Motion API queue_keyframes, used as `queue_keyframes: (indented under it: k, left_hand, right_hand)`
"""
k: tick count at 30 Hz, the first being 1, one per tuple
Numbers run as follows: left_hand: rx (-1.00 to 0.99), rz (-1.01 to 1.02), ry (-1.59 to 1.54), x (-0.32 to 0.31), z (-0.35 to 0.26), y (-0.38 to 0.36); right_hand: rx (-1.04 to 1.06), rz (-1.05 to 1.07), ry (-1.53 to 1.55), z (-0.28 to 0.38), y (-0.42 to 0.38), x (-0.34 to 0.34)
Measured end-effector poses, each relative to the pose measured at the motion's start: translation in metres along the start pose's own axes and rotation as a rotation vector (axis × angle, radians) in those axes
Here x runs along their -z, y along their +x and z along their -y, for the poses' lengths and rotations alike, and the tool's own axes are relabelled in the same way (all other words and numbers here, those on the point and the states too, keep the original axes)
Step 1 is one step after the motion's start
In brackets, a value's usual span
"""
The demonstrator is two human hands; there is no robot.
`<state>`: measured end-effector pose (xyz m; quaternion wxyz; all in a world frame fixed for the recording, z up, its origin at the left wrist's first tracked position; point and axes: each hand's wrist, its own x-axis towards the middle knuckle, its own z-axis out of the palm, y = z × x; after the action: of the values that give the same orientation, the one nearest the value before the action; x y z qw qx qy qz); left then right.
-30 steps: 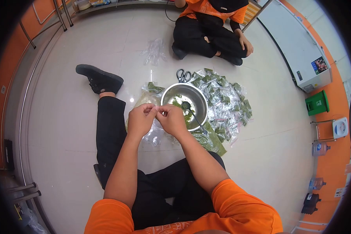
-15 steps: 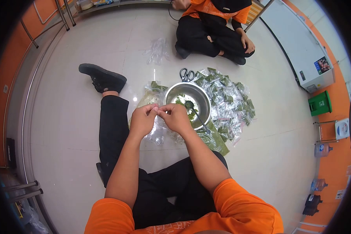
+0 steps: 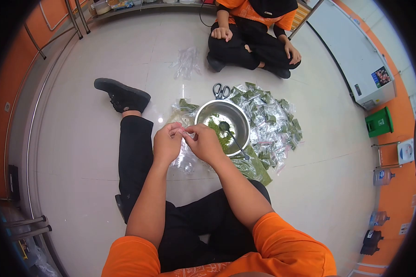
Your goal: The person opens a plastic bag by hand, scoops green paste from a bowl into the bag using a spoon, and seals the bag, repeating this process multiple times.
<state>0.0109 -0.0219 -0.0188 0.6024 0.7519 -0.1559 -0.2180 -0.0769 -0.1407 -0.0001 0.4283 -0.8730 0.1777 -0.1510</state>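
My left hand (image 3: 166, 145) and my right hand (image 3: 204, 142) meet fingertip to fingertip, both pinching the top edge of a clear plastic zip bag (image 3: 185, 159). Its lower part shows beneath my fingers. Just right of them stands a steel bowl (image 3: 246, 121) holding chopped green bits (image 3: 213, 123) and a dark spoon (image 3: 224, 126), its handle over the near rim. A larger clear bag with green pieces (image 3: 186, 105) lies beyond my left hand, partly hidden. Many small filled zip bags (image 3: 268, 120) are heaped right of the bowl.
Black-handled scissors (image 3: 221, 89) lie behind the bowl, and empty-looking clear bags (image 3: 186, 62) farther back. A co-worker (image 3: 245, 48) sits cross-legged opposite. My outstretched leg (image 3: 135, 152) is on the left. A white chest freezer (image 3: 351, 51) and green bin (image 3: 379, 122) stand at right.
My fingers have shifted slightly while still pinching together at the bag's edge. The co-worker's raised hand has come down onto the knee.
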Motion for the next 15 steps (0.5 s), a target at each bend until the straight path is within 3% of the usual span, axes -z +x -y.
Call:
queue_keyframes:
  k: [15]
  left_hand:
    - [-0.022, 0.034, 0.179, 0.012, -0.015, -0.002]
  right_hand:
    - [0.045, 0.037, -0.010, 0.000, 0.000, 0.001]
